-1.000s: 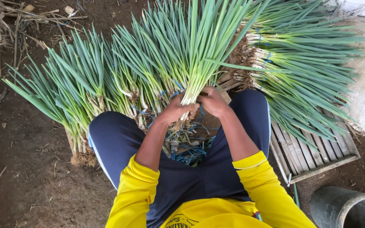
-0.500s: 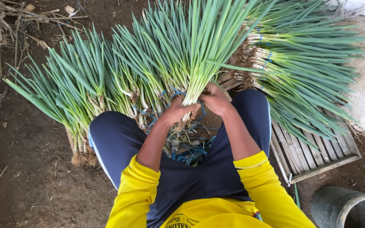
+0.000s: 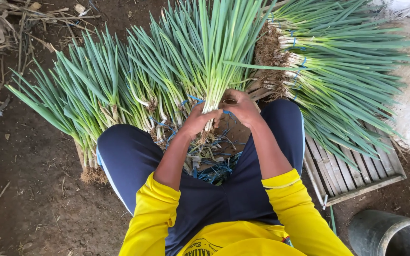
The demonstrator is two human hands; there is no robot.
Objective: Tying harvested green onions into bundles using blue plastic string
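Head view: left hand (image 3: 196,121) and right hand (image 3: 243,108) stay clamped on green onion bunch (image 3: 212,57); grip unchanged, blue ties (image 3: 214,170) below

Both forearms are reaching forward between the knees, with yellow sleeves pushed up. The left hand (image 3: 199,119) and the right hand (image 3: 243,108) are closing together, fingers curled tight.

Tips of tall green spring-onion bunch (image 3: 214,47) cut by top edge. Its white bases hidden behind hands: left hand (image 3: 200,121), right hand (image 3: 243,108). Grey round bucket (image 3: 395,234) cropped at bottom-right corner.
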